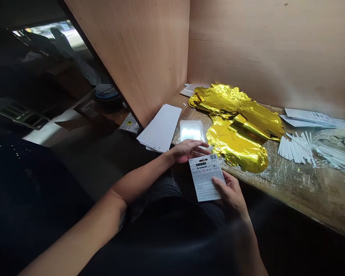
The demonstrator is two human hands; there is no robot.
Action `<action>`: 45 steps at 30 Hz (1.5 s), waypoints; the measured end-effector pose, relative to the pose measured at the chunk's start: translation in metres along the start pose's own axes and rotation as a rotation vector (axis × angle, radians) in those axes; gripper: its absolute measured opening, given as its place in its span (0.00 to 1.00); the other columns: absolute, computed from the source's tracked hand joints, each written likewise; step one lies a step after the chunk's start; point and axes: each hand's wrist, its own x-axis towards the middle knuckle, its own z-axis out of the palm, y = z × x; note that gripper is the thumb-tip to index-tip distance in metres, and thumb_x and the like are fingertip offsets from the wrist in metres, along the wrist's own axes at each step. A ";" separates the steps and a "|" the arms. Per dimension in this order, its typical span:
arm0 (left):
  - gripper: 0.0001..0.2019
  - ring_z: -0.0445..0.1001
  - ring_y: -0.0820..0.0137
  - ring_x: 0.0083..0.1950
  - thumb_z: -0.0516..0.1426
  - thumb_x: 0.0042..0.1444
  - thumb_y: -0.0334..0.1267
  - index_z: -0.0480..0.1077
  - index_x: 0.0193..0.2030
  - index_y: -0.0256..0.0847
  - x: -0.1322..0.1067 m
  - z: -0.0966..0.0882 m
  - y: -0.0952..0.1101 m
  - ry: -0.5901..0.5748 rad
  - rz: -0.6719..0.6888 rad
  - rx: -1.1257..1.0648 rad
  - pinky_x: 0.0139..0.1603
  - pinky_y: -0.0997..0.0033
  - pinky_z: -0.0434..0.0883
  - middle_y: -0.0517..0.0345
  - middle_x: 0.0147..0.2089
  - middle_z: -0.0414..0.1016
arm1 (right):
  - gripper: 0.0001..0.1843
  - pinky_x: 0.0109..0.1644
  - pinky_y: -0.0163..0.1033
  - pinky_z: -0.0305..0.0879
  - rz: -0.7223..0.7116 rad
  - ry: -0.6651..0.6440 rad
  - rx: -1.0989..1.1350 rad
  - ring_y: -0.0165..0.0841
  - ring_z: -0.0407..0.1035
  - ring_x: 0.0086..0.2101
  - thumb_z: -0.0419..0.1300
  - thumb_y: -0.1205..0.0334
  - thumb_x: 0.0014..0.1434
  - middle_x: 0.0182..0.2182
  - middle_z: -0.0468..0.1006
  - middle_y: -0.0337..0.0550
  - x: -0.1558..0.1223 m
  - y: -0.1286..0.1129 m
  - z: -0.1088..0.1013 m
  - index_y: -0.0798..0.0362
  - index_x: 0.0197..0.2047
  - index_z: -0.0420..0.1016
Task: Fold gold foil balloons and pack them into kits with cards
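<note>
A white printed card [205,188] with a hang hole, a barcode and small dark text is in front of me, above my lap. My right hand [231,189] pinches its right edge, thumb on the printed side and fingers behind. At the card's upper left, my left hand [189,150] is open with its fingers stretched out; whether they touch the card I cannot tell. Just beyond lies a stack of clear plastic sleeves [191,130] on the table. Shiny gold foil balloons [238,149], flat and overlapping, spread out to the right of the sleeves.
White cards [162,126] lie stacked at the table's left edge by a wooden partition [149,57]. To the right are white sticks [294,148], a clear plastic bag [333,149] and more white sheets [310,117]. A wooden panel [270,50] closes off the back.
</note>
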 end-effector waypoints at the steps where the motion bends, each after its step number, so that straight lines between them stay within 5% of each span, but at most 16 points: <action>1: 0.17 0.85 0.58 0.45 0.62 0.68 0.46 0.78 0.53 0.34 -0.001 0.000 0.000 -0.013 -0.022 -0.016 0.49 0.61 0.78 0.35 0.51 0.85 | 0.25 0.46 0.53 0.82 0.002 0.022 -0.003 0.51 0.84 0.40 0.78 0.46 0.53 0.44 0.88 0.51 -0.002 0.002 0.000 0.50 0.49 0.83; 6: 0.22 0.85 0.55 0.49 0.67 0.62 0.47 0.78 0.59 0.39 -0.005 0.009 -0.009 -0.080 -0.044 -0.041 0.51 0.57 0.78 0.37 0.54 0.84 | 0.23 0.41 0.52 0.82 -0.029 0.134 0.001 0.50 0.84 0.36 0.77 0.45 0.53 0.41 0.89 0.50 -0.012 0.009 0.003 0.49 0.47 0.83; 10: 0.35 0.84 0.57 0.51 0.75 0.45 0.33 0.75 0.62 0.40 -0.004 0.020 -0.031 -0.118 0.098 -0.034 0.55 0.58 0.77 0.42 0.54 0.84 | 0.21 0.38 0.51 0.82 -0.099 0.208 0.000 0.49 0.83 0.36 0.75 0.45 0.55 0.41 0.88 0.48 -0.014 0.012 0.008 0.47 0.47 0.82; 17: 0.29 0.82 0.66 0.44 0.77 0.45 0.40 0.75 0.53 0.37 0.004 0.038 -0.078 0.114 0.293 -0.134 0.54 0.61 0.76 0.49 0.47 0.84 | 0.26 0.36 0.48 0.81 -0.209 0.300 0.041 0.45 0.82 0.35 0.75 0.47 0.58 0.40 0.87 0.44 -0.009 0.024 0.010 0.43 0.52 0.70; 23: 0.28 0.82 0.65 0.41 0.79 0.39 0.38 0.80 0.49 0.35 0.007 0.043 -0.063 0.068 0.110 -0.146 0.50 0.60 0.77 0.48 0.43 0.85 | 0.31 0.32 0.44 0.78 -0.142 0.170 0.037 0.40 0.80 0.29 0.76 0.45 0.57 0.38 0.86 0.41 -0.015 0.016 -0.007 0.42 0.53 0.63; 28: 0.25 0.81 0.69 0.37 0.79 0.41 0.39 0.81 0.46 0.35 0.031 0.063 -0.052 0.131 0.164 -0.151 0.46 0.63 0.77 0.51 0.39 0.85 | 0.29 0.20 0.32 0.65 -0.195 0.365 0.171 0.29 0.68 0.19 0.79 0.42 0.52 0.26 0.79 0.37 -0.024 0.046 -0.009 0.49 0.45 0.72; 33: 0.28 0.82 0.64 0.40 0.80 0.37 0.43 0.82 0.45 0.33 0.048 0.097 -0.078 -0.008 0.125 -0.120 0.50 0.60 0.77 0.45 0.44 0.86 | 0.29 0.18 0.29 0.64 -0.225 0.577 0.351 0.24 0.65 0.17 0.82 0.45 0.47 0.23 0.76 0.35 -0.033 0.067 -0.011 0.55 0.41 0.78; 38: 0.31 0.83 0.60 0.44 0.81 0.33 0.42 0.82 0.45 0.32 0.063 0.116 -0.090 -0.138 0.052 -0.073 0.53 0.59 0.76 0.43 0.47 0.86 | 0.28 0.16 0.30 0.63 -0.237 0.612 0.320 0.25 0.64 0.14 0.81 0.43 0.47 0.18 0.74 0.34 -0.048 0.058 -0.034 0.55 0.37 0.77; 45: 0.27 0.81 0.67 0.34 0.81 0.31 0.40 0.79 0.38 0.34 0.084 0.125 -0.091 0.044 0.024 -0.098 0.42 0.64 0.77 0.52 0.35 0.84 | 0.28 0.13 0.30 0.60 -0.143 0.544 0.306 0.25 0.61 0.12 0.82 0.43 0.44 0.16 0.72 0.34 -0.060 0.055 -0.063 0.54 0.31 0.75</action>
